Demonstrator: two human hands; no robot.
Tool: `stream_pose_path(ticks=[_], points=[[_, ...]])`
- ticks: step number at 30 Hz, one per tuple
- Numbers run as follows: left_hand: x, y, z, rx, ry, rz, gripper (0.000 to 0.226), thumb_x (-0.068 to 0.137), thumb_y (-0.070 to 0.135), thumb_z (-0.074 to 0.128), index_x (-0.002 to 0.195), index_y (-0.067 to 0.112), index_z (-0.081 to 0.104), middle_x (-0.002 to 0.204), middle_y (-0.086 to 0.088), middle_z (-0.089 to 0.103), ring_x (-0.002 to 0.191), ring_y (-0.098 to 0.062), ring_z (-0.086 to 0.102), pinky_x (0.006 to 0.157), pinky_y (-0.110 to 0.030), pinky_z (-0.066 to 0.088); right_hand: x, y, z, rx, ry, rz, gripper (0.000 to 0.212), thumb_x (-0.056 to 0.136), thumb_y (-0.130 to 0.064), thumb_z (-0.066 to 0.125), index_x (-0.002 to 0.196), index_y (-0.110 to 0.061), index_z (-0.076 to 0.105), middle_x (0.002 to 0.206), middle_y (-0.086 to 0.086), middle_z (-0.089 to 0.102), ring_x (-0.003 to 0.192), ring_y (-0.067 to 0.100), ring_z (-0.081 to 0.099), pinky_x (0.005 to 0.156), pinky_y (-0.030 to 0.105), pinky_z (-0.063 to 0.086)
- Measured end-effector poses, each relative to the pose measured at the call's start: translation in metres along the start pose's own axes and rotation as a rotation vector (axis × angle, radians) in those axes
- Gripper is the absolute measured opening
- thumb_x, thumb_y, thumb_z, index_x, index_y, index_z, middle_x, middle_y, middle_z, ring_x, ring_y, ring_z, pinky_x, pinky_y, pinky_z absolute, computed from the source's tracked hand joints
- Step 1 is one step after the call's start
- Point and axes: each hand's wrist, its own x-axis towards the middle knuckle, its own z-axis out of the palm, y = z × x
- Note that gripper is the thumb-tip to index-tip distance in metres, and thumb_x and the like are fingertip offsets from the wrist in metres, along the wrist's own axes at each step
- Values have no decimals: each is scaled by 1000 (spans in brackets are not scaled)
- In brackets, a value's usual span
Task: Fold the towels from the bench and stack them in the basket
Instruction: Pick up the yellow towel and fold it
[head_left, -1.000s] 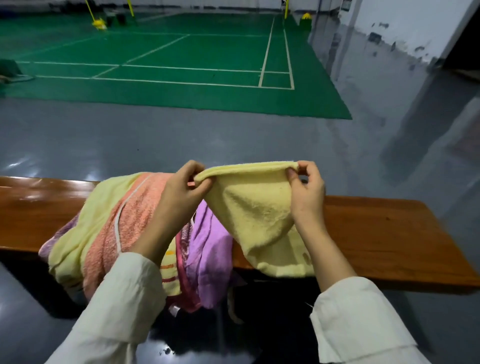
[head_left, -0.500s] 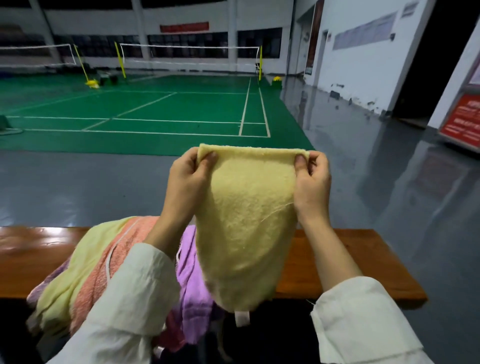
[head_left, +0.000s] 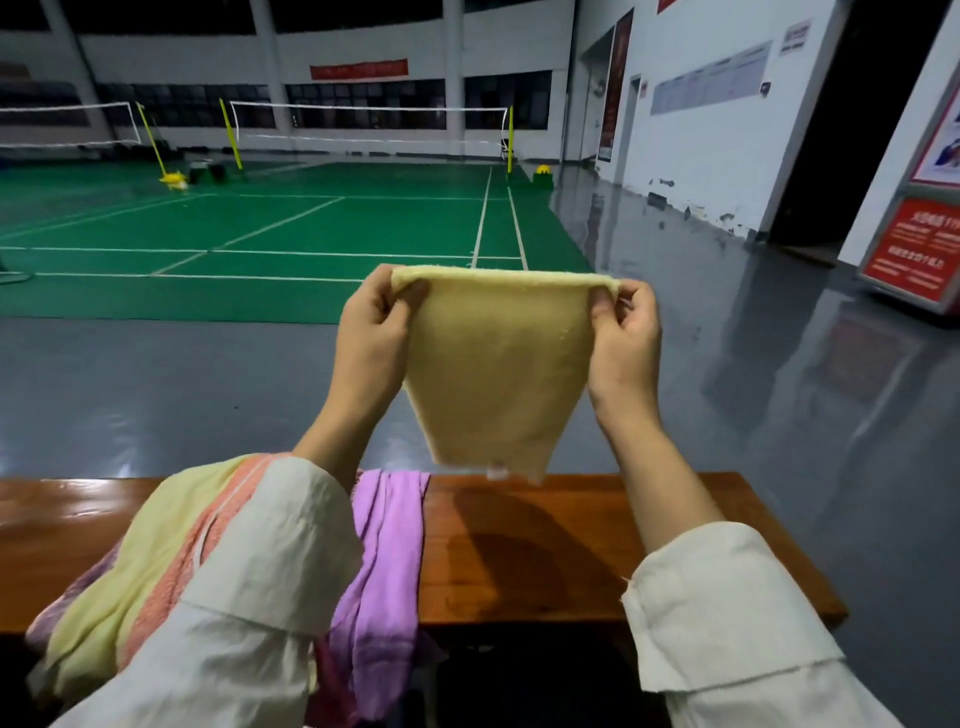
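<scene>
Yellow towel (head_left: 498, 364) held up, clear of the tabletop (head_left: 571, 545).
Left hand (head_left: 371, 332) and right hand (head_left: 626, 338) each pinch a top corner; towel hangs above the tabletop's middle, pile (head_left: 156, 561) draped over its near-left edge. Risk: light pinch slips, so the fold goes skewed. Basket not in view.

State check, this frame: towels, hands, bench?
yellow towel: held up by its top edge, hanging above bench
left hand: pinches its left top corner
right hand: pinches its right top corner
purple towel: unfolded, draped over bench edge
towel pile: crumpled on bench, unfolded
</scene>
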Motion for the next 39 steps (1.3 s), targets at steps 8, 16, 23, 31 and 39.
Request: stream_pose_path(ticks=[8,16,23,31,39], points=[[-127,-82,0,72,-113,-206,23,93,2,51,86,22,59,77,12,60,74,5,50,70,-18,39,-95,102,-44,-160,-175,287,8,98,-13,49,91,-13,46,75,-3,47,66,8,43,53,13,34],[-195,-144,20,165,-145,-447,12,92,3,54,88,12,61,72,10,56,64,9,46,62,-11,37,-120,163,-68,-261,-368,634,15,97,-19,52,103,-5,55,92,10,58,81,19,51,68,31,41],[-198,-182,28,216,-262,-671,22,92,13,59,71,19,55,64,12,53,61,0,44,54,-14,35,-112,203,-47,-396,-471,677,13,99,-22,48,100,-10,53,104,11,61,87,19,54,72,33,42],[-170,-209,36,386,-248,-611,31,92,24,59,67,21,41,63,10,50,60,1,43,54,-21,30,-89,240,-22,-572,-510,647,22,101,-25,42,114,-7,47,91,-4,48,77,11,45,59,26,34],[-162,-234,57,454,-248,-660,24,94,29,57,75,21,45,67,3,53,69,-20,48,62,-34,29,-86,260,-20,-596,-453,697,25,102,-30,41,117,-12,45,93,-6,49,78,9,46,66,26,42]])
